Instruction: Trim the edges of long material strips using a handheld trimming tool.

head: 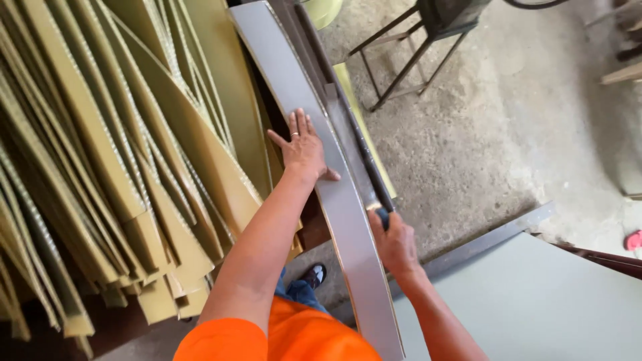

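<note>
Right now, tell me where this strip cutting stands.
Done, by the look of it: a large pile of olive-green cut strips lies at the left. In hand: the left hand presses flat on a long grey strip on the cutter, and the right hand grips the dark lever handle. Left: a pale sheet lies at the right, apparently uncut.

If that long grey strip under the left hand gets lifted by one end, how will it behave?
The grey strip is long, thin and already bowed along its length, so it would probably flex and sag rather than stay straight. Its face looks smooth, so the left hand, lying flat on it, may slide. It seems light for its length, judging by its thin edge.
</note>
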